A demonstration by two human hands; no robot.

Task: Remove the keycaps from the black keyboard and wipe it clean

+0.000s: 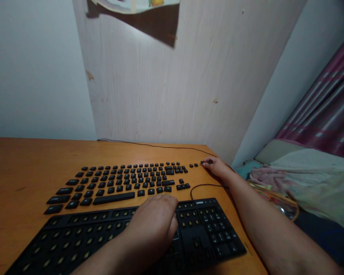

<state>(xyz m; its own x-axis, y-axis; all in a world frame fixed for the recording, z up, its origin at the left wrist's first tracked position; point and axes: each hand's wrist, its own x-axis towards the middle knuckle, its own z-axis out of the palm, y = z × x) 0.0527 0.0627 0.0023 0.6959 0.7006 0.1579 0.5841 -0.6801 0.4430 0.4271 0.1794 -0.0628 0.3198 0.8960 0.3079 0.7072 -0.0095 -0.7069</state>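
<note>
Head view gives me the keyboard [190,231] across six to seven o'clock, most of its seats bare, with the loose keys [126,181] lined up on the desk [46,160] between seven and eight. I'd judge each key to be light, stiff plastic, rather slick and easily flicked away, best taken by two opposite sides; the long bar [114,198] I'd take near its middle. The keyboard should feel rigid and modest in weight, its edges the safest hold.

My right hand [213,165] reaches to four o'clock, arm stretched well out, its fingers drawn close about a small dark key [202,162]; I cannot tell whether they pinch or merely touch it. My left hand [157,215] lies knuckles-up over the keyboard at six, fingers curled under and hidden, so I can't tell their grip.
</note>
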